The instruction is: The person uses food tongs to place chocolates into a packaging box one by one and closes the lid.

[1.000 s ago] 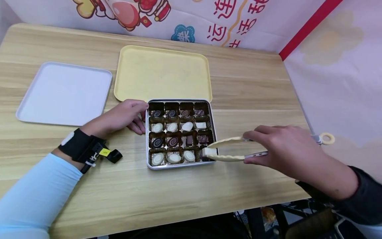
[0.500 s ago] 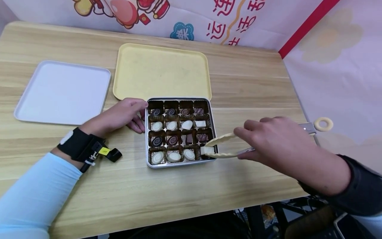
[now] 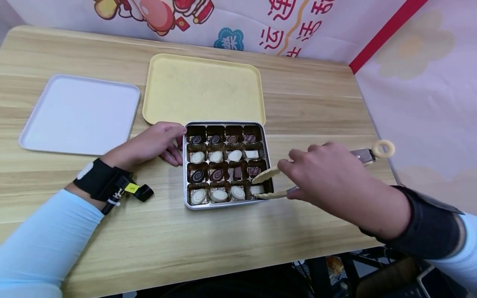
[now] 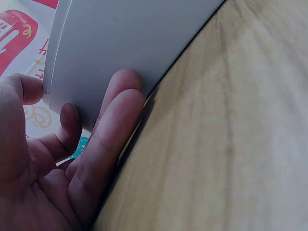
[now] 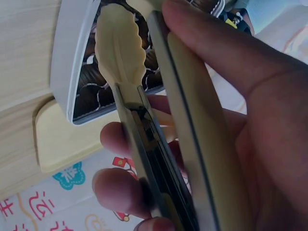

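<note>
A metal box (image 3: 208,207) holds dark swirled chocolates (image 3: 198,176), white oval chocolates and square ones in brown compartments. Against its left side rests my left hand (image 3: 158,142); in the left wrist view, fingertips touch the box's smooth outer wall (image 4: 120,38) and the thumb is at the rim. My right hand (image 3: 324,178) grips food tongs (image 3: 265,175) with cream scalloped tips. These tips stand apart over the front right compartment, where a white square chocolate (image 3: 256,189) lies between them. In the right wrist view the thumb and fingers wrap the tongs' arms.
Behind the box lies a yellow tray (image 3: 205,89), its front edge right at the box. A white tray (image 3: 80,114) is at the left on the wooden table (image 3: 186,248). A printed backdrop (image 3: 328,29) stands along the table's far and right sides.
The white square chocolate has gone down into the front right compartment, and the tongs' tips have spread off it. My right hand has shifted left and slightly back; my left hand stays put.
</note>
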`<state>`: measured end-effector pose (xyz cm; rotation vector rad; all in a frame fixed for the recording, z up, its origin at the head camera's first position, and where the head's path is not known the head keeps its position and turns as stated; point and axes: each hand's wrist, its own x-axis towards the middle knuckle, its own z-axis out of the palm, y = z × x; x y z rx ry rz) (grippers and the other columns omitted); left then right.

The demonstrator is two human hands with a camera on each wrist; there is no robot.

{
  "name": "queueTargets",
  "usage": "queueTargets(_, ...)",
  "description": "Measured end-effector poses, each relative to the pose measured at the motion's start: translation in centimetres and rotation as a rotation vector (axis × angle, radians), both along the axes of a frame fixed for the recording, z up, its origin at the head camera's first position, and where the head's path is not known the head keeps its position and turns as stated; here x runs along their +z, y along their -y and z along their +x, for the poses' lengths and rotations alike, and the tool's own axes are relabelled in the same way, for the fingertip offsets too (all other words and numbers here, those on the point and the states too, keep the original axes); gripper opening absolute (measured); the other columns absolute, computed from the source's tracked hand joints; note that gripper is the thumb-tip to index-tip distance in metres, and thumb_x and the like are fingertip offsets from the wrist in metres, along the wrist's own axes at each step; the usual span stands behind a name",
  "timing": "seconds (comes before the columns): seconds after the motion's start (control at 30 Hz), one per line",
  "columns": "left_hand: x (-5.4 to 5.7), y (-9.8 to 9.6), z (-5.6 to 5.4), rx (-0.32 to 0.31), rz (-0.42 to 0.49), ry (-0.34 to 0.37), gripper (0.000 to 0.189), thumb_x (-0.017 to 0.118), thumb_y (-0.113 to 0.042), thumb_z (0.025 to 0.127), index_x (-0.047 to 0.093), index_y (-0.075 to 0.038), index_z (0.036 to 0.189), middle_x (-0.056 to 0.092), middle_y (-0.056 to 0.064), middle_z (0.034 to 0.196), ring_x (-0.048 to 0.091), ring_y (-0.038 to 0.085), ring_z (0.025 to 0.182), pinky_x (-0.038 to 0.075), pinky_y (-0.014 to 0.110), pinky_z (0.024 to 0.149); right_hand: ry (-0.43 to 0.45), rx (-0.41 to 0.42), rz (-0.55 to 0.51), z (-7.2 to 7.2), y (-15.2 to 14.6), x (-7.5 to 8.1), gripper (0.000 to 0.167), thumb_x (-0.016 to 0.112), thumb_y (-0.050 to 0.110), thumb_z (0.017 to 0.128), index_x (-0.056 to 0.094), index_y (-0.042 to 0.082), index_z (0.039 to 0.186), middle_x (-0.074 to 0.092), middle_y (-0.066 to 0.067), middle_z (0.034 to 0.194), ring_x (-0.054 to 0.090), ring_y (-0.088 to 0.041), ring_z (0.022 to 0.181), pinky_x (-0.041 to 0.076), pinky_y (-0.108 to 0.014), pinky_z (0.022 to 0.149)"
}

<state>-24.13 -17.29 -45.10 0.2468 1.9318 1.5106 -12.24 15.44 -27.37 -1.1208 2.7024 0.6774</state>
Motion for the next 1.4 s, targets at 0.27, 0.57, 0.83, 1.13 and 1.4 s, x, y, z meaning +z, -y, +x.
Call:
queueTargets(0.27, 0.0, 0.1, 0.0, -0.014, -0.016, 0.0, 0.047, 0.038, -0.042, 0.108, 0.054, 0.001, 0.097, 0.066, 0.017, 0.087, 0.074, 0.029, 0.072, 0.065, 0.044, 0.068, 0.062, -0.119, -0.185, -2.1, -1.3, 1.0, 0.059, 0.082, 0.059, 0.072, 0.072, 0.016, 0.111, 0.068, -0.001, 0.083, 0.058, -0.013, 0.058, 0.047, -0.026, 0.046)
queueTargets(0.57, 0.0, 0.1, 0.3, 0.015, -0.027, 0.01, 0.045, 0.038, -0.04, 0.108, 0.054, 0.001, 0.097, 0.064, 0.018, 0.091, 0.073, 0.031, 0.073, 0.064, 0.045, 0.069, 0.103, -0.627, -0.706, -11.5, -2.9, -5.7, 0.1, 0.064, 0.075, 0.08, 0.029, 0.018, 0.155, 0.059, -0.024, 0.125, 0.058, -0.034, 0.101, 0.054, -0.056, 0.083)
queueTargets(0.83, 0.2, 0.1, 0.6, -0.001, -0.011, 0.006, 0.046, 0.039, -0.04, 0.108, 0.053, 0.002, 0.096, 0.064, 0.018, 0.089, 0.073, 0.031, 0.072, 0.065, 0.045, 0.068, 0.144, -0.814, -0.722, -18.1, -2.8, -11.5, 0.105, 0.056, 0.08, 0.081, 0.024, 0.007, 0.15, 0.055, -0.027, 0.121, 0.058, -0.039, 0.099, 0.053, -0.055, 0.09)
queueTargets(1.13, 0.3, -0.1, 0.4, 0.002, -0.016, 0.004, 0.045, 0.04, -0.039, 0.108, 0.053, 0.002, 0.096, 0.065, 0.018, 0.086, 0.073, 0.031, 0.071, 0.064, 0.046, 0.067, 0.143, -0.829, -0.627, -19.1, -2.4, -13.2, 0.096, 0.054, 0.078, 0.085, 0.031, 0.0, 0.136, 0.054, -0.019, 0.098, 0.057, -0.035, 0.081, 0.051, -0.045, 0.069)
queueTargets(1.4, 0.0, 0.1, 0.5, 0.005, -0.027, 0.034, 0.046, 0.04, -0.042, 0.107, 0.053, 0.001, 0.097, 0.068, 0.021, 0.082, 0.073, 0.032, 0.072, 0.064, 0.047, 0.07, 0.191, -0.84, -0.59, -18.7, -2.4, -12.7, 0.105, 0.049, 0.082, 0.084, 0.024, -0.001, 0.143, 0.059, -0.025, 0.106, 0.062, -0.039, 0.087, 0.055, -0.047, 0.073)
